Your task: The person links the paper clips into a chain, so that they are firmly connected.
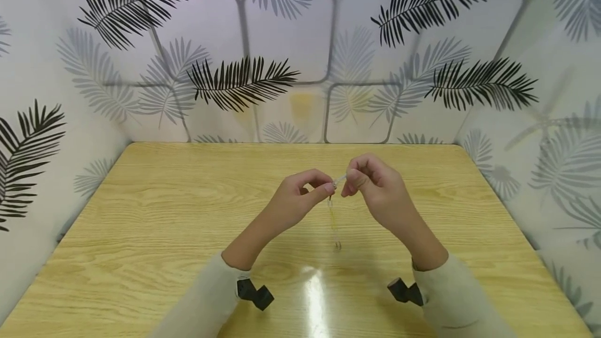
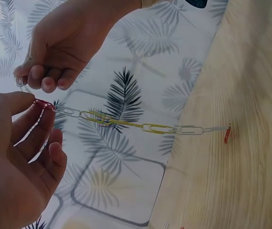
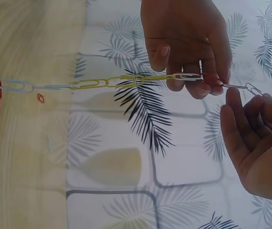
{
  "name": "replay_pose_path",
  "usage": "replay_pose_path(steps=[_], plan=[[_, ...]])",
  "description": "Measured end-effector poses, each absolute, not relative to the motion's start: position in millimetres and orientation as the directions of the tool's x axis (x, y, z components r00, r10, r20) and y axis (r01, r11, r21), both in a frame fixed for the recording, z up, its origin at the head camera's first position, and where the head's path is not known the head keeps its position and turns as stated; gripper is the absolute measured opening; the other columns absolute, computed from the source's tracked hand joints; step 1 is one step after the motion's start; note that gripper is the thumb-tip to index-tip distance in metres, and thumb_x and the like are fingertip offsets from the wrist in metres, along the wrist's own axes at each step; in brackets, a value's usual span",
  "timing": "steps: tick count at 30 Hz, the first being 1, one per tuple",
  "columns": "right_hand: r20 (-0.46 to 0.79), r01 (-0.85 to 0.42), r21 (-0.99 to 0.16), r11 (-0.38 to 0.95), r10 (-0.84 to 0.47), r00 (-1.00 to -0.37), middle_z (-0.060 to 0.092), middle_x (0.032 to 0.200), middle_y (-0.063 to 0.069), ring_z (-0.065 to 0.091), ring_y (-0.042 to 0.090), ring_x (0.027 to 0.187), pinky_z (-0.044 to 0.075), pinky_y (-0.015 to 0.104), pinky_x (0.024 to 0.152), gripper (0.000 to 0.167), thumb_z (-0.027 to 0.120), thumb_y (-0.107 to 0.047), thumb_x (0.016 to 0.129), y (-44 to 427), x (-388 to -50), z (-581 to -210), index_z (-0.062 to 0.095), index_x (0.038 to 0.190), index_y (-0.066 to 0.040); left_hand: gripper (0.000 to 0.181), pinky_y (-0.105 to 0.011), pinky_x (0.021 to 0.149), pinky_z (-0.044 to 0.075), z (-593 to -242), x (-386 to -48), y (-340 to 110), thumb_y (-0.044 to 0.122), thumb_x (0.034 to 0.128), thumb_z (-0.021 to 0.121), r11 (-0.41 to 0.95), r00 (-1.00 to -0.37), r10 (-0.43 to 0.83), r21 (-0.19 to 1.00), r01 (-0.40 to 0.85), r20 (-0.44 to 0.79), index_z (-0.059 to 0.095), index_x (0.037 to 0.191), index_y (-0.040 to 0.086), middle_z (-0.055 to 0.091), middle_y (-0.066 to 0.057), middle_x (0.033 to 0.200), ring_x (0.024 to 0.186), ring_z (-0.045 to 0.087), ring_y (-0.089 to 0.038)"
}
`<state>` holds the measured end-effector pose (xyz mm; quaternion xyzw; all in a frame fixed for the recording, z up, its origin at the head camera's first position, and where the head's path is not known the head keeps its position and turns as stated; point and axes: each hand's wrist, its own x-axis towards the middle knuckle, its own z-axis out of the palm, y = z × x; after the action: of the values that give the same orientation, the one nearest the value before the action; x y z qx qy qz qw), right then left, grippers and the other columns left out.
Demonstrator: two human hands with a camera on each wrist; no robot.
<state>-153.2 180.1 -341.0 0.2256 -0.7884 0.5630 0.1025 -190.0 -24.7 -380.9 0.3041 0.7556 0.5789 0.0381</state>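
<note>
Because it is held only near its top, the chain of red, yellow and whitish looped paper clips (image 2: 126, 123) hangs in a nearly straight line below the hands, drawn out, it seems, by its own weight. Yellow links make up its middle, with pale ones on either side, and a narrow red paper clip (image 2: 227, 134) forms the lowest link; whether that end touches the wood cannot be told.

Near the top, the left hand (image 1: 305, 192) pinches a red looped paper clip (image 2: 45, 105) between thumb and finger, probably so that the links below can dangle without pulling on the work above. Just beside it, the right hand (image 1: 375, 186) pinches a whitish wire paper clip (image 3: 254, 89), likely by its far end to leave the side facing the left hand accessible. The hands are close together but apart, with pale wire bridging the gap; how its loops join is too small to make out.

Beneath lies the yellow wood-grained table (image 1: 164, 223). Cream long sleeves (image 1: 202, 296) end at the wrists, keeping cloth away from the links, and black blocky wrist devices (image 1: 255, 293) sit at the cuffs, facing inward.
</note>
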Motion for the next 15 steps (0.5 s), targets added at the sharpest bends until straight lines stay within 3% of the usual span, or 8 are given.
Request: replay_pose_path(steps=[5, 10, 15], plan=[[0.276, -0.374, -0.869, 0.326, -0.307, -0.911, 0.062, 0.085, 0.011, 0.067, 0.024, 0.08, 0.055, 0.03, 0.075, 0.018, 0.054, -0.02, 0.105, 169.3, -162.5, -357.3, 0.058, 0.105, -0.002, 0.023, -0.031, 0.071, 0.05, -387.0, -199.2, -43.9, 0.03, 0.1036, 0.058, 0.228, -0.829, 0.499, 0.884, 0.408, 0.254, 0.07, 0.116, 0.015, 0.068, -0.002, 0.107, 0.092, 0.059, -0.019], [0.253, -0.342, -0.894, 0.29, -0.304, -0.918, 0.06, 0.083, 0.013, 0.068, 0.033, 0.079, 0.057, 0.032, 0.075, 0.019, 0.054, -0.019, 0.105, 161.1, -168.4, -368.9, 0.057, 0.107, -0.001, 0.024, -0.034, 0.074, 0.051, -381.2, -199.6, -52.1, 0.031, 0.1038, 0.057, 0.243, -0.832, 0.498, 0.881, 0.405, 0.245, 0.071, 0.118, 0.017, 0.068, 0.001, 0.116, 0.099, 0.06, -0.017], [0.267, -0.337, -0.907, 0.253, -0.273, -0.924, 0.06, 0.083, 0.013, 0.068, 0.021, 0.073, 0.058, 0.036, 0.075, 0.017, 0.055, -0.019, 0.104, 158.2, -168.1, -371.0, 0.058, 0.107, -0.002, 0.023, -0.037, 0.072, 0.053, -375.9, -194.4, -52.8, 0.032, 0.0997, 0.064, 0.239, -0.819, 0.527, 0.884, 0.401, 0.228, 0.072, 0.115, 0.018, 0.066, 0.002, 0.113, 0.096, 0.058, -0.019]])
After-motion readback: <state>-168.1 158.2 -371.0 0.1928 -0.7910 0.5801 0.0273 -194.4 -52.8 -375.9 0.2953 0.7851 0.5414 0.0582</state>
